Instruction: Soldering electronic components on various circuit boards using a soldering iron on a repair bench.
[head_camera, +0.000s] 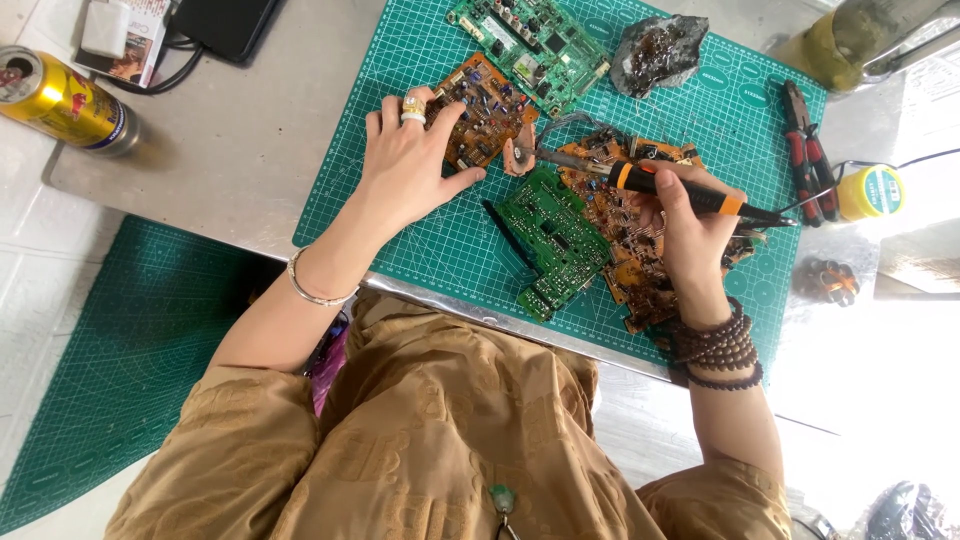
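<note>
Right hand (690, 225): grip closed around a soldering iron (660, 185), orange-and-black handle. The fingers cover the handle's middle; the cord end runs out past the grip toward the pliers (808, 150). The metal tip points away from the grip toward the left hand, ending near a small copper-coloured part (517, 157); whether tip and part touch is hard to tell.

Left hand (410, 165): fingers spread, pressing flat on a brown circuit board (485, 110), ring on one finger. The palm hides the board's near corner. The board is orange-brown, crowded with dark components, lying on the green cutting mat (400, 215).

Between the two grips: a green circuit board (550, 240). Under the right grip: a pile of brown boards (625, 260), edges overlapping, partly hidden by hand and wrist beads.

Beyond the left grip: a larger green board (530, 40) and a grey lump of scrap (655, 50), its make-up unclear. Past the right grip: a yellow-green solder tin (870, 192), glare washing out the table (230, 140) there. Far left: a drinks can (60, 100).
</note>
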